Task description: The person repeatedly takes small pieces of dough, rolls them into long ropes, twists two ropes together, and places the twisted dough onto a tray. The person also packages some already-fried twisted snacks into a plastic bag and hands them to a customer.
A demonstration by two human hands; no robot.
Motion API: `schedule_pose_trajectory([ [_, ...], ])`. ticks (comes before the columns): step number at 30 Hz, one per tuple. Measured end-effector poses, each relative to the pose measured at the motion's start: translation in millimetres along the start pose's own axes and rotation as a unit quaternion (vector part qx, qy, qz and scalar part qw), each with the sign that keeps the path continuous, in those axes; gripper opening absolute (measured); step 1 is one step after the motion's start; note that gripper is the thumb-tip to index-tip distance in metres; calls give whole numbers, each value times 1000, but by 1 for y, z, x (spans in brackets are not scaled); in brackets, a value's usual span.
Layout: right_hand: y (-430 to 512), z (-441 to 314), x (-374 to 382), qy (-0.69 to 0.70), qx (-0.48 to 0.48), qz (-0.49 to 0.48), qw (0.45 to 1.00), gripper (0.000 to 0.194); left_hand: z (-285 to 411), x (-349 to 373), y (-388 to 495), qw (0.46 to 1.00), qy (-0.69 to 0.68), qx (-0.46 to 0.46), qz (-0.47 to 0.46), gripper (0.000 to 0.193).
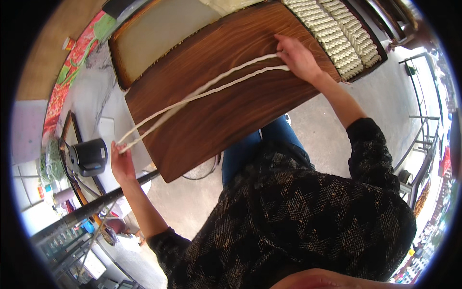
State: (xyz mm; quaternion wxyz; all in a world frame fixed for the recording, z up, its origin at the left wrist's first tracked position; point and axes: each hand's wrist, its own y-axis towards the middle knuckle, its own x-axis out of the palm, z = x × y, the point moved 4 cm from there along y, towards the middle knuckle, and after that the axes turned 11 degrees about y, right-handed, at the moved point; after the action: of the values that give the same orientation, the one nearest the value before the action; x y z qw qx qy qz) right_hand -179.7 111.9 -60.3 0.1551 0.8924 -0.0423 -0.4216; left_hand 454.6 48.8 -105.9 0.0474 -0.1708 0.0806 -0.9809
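Note:
A long, thin white dough rope [223, 86] runs doubled across a dark brown wooden board [216, 123], its two strands crossing toward the left. Beyond the board's left edge, my left hand [122, 164] grips the strands where they come together. My right hand [297, 59] holds the other end over the right part of the board, index finger extended. One strand meets its fingertips and the other passes by the heel of the palm. Part of the dough is blurred. Twisted dough pieces [335, 36] lie in tight rows on a dark tray just past my right hand.
A shallow metal tray [166, 39] with a browned rim adjoins the board's far side. Pale sheet material [231, 5] lies beyond it. A black electric kettle [88, 157] stands left of my left hand. A small red-and-yellow cup [68, 44] sits at the far left.

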Motion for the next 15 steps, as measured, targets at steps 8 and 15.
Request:
schedule_pose_trajectory([
  [8,-34,3,-2,-10,-33,-39,999,15,-9,-50,18,999,-8,37,-37,44],
  [15,-46,0,2,-107,-184,39,976,11,-32,-59,111,992,94,65,-51,40],
])
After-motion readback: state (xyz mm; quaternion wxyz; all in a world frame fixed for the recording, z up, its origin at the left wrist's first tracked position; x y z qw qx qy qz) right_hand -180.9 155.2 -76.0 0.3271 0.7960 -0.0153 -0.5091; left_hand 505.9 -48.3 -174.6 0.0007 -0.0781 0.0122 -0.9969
